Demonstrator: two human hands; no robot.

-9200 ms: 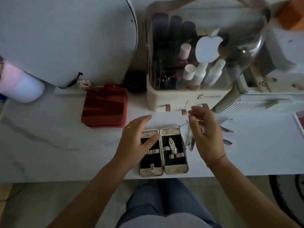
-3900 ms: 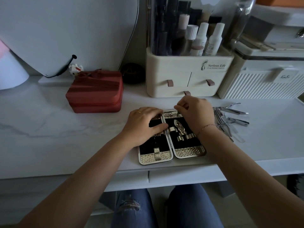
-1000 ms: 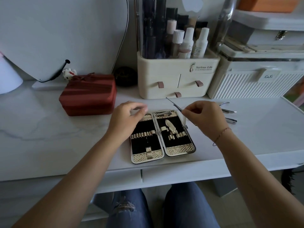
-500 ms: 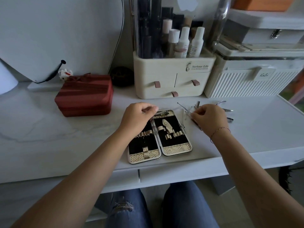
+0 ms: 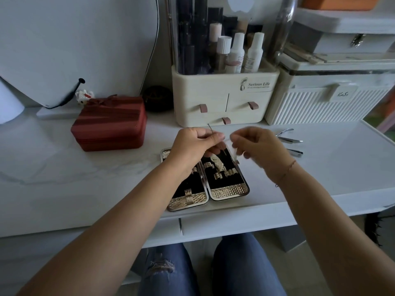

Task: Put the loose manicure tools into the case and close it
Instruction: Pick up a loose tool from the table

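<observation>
1. Left hand [image 5: 192, 146]: fingers curled, thumb and forefinger pinching a thin metal tool [image 5: 210, 128] partway along its shaft. It is the nearer hand and the only one plainly gripping the tool.
2. Right hand [image 5: 258, 150]: fingers curled and motion-blurred, fingertips just beside the tool's lower part. Something pale may sit between them. Cannot tell whether it grips anything.
3. Tool axis: steep. The pointed end sticks up and away from the person above the left knuckles, and the lower end slants down toward the right hand. Both hands hover over the far end of the case [image 5: 228, 192].
4. Case: lies open and flat near the table's front edge, two halves hinged side by side, long axis running away from the person. The left half is partly covered by the left wrist. The right half already carries a nipper [image 5: 218, 165] under its gold loops.
5. Key relation (judgement): the tool is directly above the case. Seating it means laying the shaft lengthwise along the case and sliding it under a free loop. The lower end is nearest the right half.
6. Remaining loose: large nippers [image 5: 287, 136] and a clipper [image 5: 296, 153] on the table [image 5: 331, 167], to the right of the right hand and apart from the case. The right hand is nearer them.
7. Farther out: red box [image 5: 111, 122] far left, cream organiser [image 5: 224, 103] behind the hands.
</observation>
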